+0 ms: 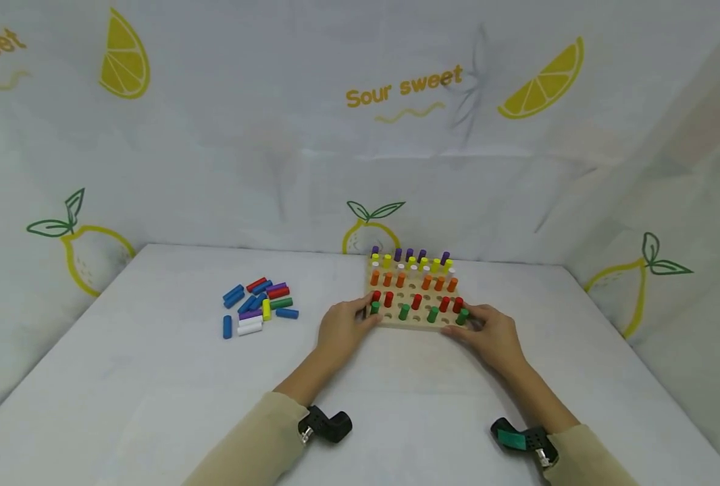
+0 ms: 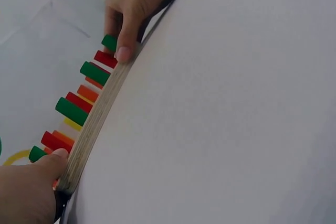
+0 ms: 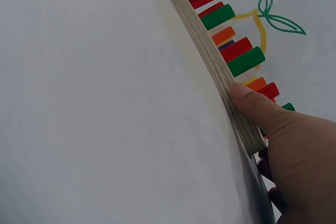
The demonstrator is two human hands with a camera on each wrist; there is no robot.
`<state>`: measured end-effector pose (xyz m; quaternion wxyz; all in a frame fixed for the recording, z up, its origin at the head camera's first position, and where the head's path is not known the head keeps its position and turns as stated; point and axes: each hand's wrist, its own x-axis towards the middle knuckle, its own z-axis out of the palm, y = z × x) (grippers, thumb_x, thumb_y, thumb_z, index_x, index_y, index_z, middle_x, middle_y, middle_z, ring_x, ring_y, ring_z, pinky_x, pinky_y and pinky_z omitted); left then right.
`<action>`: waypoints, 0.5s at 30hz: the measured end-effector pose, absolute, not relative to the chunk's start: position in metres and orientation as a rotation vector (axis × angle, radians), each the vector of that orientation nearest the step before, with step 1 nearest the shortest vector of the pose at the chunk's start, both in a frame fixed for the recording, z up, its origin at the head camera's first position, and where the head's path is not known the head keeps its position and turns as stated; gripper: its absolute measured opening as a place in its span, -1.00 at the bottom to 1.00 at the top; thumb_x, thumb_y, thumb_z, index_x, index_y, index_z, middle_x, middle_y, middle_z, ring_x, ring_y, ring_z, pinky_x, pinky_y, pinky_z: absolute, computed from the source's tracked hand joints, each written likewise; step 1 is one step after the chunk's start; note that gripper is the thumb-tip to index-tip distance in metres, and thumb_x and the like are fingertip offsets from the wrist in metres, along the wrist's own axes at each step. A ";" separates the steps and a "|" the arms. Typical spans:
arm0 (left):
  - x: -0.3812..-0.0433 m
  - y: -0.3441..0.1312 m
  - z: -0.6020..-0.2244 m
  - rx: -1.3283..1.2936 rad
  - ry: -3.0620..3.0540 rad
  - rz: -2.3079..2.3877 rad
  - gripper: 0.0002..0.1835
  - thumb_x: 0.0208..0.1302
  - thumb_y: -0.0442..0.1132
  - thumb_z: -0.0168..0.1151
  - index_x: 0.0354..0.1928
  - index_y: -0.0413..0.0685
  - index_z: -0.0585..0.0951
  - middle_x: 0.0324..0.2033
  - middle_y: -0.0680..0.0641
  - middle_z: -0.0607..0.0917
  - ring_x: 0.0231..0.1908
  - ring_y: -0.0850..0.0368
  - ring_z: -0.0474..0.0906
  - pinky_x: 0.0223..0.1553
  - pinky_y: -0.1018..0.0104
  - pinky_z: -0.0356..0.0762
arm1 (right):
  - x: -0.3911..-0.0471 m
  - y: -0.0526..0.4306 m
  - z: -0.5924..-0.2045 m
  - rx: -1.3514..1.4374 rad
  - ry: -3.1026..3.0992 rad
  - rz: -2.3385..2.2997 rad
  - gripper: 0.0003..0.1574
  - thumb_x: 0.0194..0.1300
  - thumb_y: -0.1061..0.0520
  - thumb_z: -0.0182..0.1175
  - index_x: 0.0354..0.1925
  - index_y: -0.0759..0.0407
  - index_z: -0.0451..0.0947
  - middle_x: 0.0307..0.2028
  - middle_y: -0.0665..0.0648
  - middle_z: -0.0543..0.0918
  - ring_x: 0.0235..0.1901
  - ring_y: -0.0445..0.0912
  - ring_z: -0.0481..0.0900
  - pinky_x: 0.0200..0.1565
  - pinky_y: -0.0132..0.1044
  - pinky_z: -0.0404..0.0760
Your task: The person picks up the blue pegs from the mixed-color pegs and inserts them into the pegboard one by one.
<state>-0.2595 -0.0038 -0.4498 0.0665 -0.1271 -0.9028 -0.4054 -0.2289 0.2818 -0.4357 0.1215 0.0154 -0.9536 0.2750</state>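
A wooden pegboard (image 1: 417, 325) lies on the table, with rows of upright pegs in purple, yellow, white, orange, red and green. Some holes between the pegs are bare. My left hand (image 1: 342, 329) grips the board's front left corner, thumb near the green peg (image 2: 37, 153) there. At the front right corner my right hand (image 1: 495, 335) holds the board. The right wrist view shows that thumb against the plywood edge (image 3: 210, 56), the other fingers at the board's side and partly hidden.
Left of the board lies a loose group of pegs, among them a blue peg (image 1: 227, 327), a yellow peg (image 1: 266, 310), a green peg (image 1: 281, 303) and a white peg (image 1: 249, 329). Behind the white table (image 1: 396, 418) hangs a lemon-print cloth (image 1: 244, 148).
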 end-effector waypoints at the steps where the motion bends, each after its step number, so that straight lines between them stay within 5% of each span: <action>1: -0.260 -0.008 -0.449 -0.377 -2.724 -1.223 -0.42 0.31 0.07 0.35 0.34 0.13 0.55 0.23 -0.06 0.66 0.27 -0.08 0.58 0.25 -0.03 0.56 | -0.230 0.278 -0.435 0.049 -2.781 0.804 -0.01 0.10 -0.20 0.51 0.29 0.37 0.49 0.11 0.44 0.66 0.13 0.28 0.60 0.17 0.20 0.58; 15: -0.262 -0.057 -0.447 -0.330 -2.789 -1.260 -0.39 0.33 0.07 0.34 0.39 0.19 0.49 0.29 -0.03 0.61 0.38 -0.08 0.46 0.38 -0.09 0.43 | -0.245 0.236 -0.438 0.062 -2.788 0.869 -0.05 0.03 -0.18 0.56 0.26 0.29 0.55 0.07 0.36 0.70 0.06 0.18 0.64 0.12 0.08 0.63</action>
